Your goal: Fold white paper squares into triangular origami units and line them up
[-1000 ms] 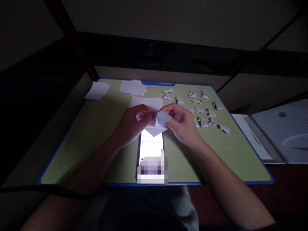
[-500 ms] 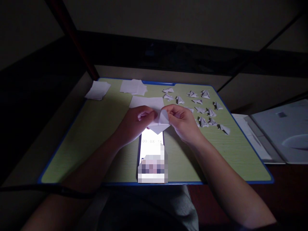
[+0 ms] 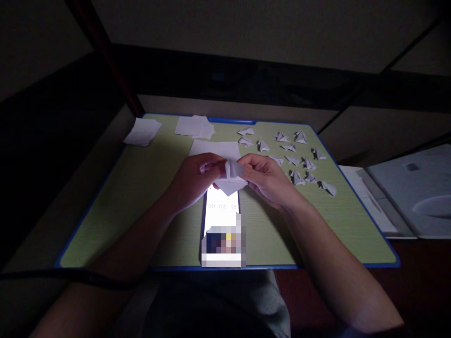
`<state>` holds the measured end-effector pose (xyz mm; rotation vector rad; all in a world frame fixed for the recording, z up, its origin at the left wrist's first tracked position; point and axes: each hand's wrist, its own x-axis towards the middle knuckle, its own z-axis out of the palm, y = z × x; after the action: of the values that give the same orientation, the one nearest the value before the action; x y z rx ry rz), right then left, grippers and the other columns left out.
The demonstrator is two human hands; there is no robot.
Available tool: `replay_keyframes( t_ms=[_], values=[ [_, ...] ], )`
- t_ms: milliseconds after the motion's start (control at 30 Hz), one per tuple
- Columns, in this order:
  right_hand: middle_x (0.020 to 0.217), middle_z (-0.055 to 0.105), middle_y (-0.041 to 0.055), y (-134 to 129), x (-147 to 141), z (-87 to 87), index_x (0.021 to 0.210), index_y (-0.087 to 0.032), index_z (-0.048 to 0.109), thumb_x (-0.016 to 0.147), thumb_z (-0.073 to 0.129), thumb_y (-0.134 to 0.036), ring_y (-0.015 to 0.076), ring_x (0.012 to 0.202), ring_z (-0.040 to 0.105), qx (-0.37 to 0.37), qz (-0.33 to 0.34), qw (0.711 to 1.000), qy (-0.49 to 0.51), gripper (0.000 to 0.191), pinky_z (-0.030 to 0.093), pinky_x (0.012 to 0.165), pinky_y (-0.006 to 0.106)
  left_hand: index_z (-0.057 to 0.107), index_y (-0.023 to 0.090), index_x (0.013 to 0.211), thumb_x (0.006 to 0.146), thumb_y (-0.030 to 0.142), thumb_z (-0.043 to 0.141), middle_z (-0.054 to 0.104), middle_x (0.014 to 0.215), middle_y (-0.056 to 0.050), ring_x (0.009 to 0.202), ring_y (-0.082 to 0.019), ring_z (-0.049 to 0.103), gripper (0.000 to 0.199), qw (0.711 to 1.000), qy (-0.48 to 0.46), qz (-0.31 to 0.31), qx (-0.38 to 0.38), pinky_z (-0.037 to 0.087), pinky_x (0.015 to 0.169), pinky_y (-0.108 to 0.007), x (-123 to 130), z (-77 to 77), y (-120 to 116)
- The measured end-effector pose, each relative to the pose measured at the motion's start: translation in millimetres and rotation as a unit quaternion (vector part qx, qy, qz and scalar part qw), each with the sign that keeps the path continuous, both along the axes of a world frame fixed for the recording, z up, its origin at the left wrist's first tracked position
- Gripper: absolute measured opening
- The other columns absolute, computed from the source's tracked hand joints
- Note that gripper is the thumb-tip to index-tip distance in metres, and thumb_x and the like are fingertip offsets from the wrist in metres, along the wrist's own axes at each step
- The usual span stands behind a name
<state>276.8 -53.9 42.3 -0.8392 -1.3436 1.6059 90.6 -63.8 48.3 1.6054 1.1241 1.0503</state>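
Between my two hands is a partly folded sheet of white paper (image 3: 229,184), with a point facing me and a raised flap on top. My left hand (image 3: 200,177) pinches its left side between thumb and fingers. The right side is gripped by my right hand (image 3: 265,177), its thumb against the raised flap. Below the paper, a lit phone (image 3: 220,218) lies on the green table (image 3: 141,211) with timer digits on its screen. Behind my hands lies a flat white sheet (image 3: 214,148). The fingers under the paper are partly hidden.
Several small folded paper pieces (image 3: 296,177) are spread over the table's right side. A stack of white paper (image 3: 143,131) sits at the far left corner, another paper stack (image 3: 193,126) at the back. A dark cable (image 3: 70,277) crosses at lower left. A white box (image 3: 416,188) stands at right.
The flap on the folded paper has turned and stands more upright, its crease shifted left. My right thumb has moved slightly onto it. Both hands keep their hold.
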Motion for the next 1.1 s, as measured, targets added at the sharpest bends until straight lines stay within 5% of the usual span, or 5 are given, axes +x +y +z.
replay_keyframes(
  t_ms=[400,800,1100],
  values=[
    [0.073,0.064,-0.0037,1,2,0.0,0.089,-0.022,0.068,0.071,0.084,-0.033,0.0105,0.063,0.054,0.044,-0.002,0.996,0.072,0.026,0.04,0.058,0.024,0.065,0.015,0.082,0.071,0.025,0.068,0.073,0.074,-0.001,0.069,-0.016,0.068,0.016,1.0,-0.023,-0.009,-0.006,0.052,0.057,-0.024,0,5.2,-1],
    [0.08,0.065,-0.0019,-4,-2,1.1,0.089,-0.022,0.07,0.079,0.078,-0.04,0.0112,0.069,0.056,0.12,-0.02,0.992,0.024,0.022,0.043,0.064,0.027,0.048,0.02,0.077,0.066,0.017,0.068,0.063,0.067,0.003,0.06,-0.014,0.063,0.023,0.997,-0.082,0.009,-0.003,0.05,0.052,-0.024,3,-2.6,1],
    [0.08,0.066,-0.0009,-9,-7,1.1,0.09,-0.021,0.066,0.077,0.078,-0.027,0.0121,0.072,0.06,0.206,-0.044,0.976,-0.052,0.019,0.047,0.063,0.027,0.058,0.018,0.07,0.068,0.016,0.058,0.062,0.067,0.001,0.062,-0.012,0.057,0.002,0.998,-0.066,0.005,-0.004,0.045,0.054,-0.023,-1,-1.6,3]
  ],
)
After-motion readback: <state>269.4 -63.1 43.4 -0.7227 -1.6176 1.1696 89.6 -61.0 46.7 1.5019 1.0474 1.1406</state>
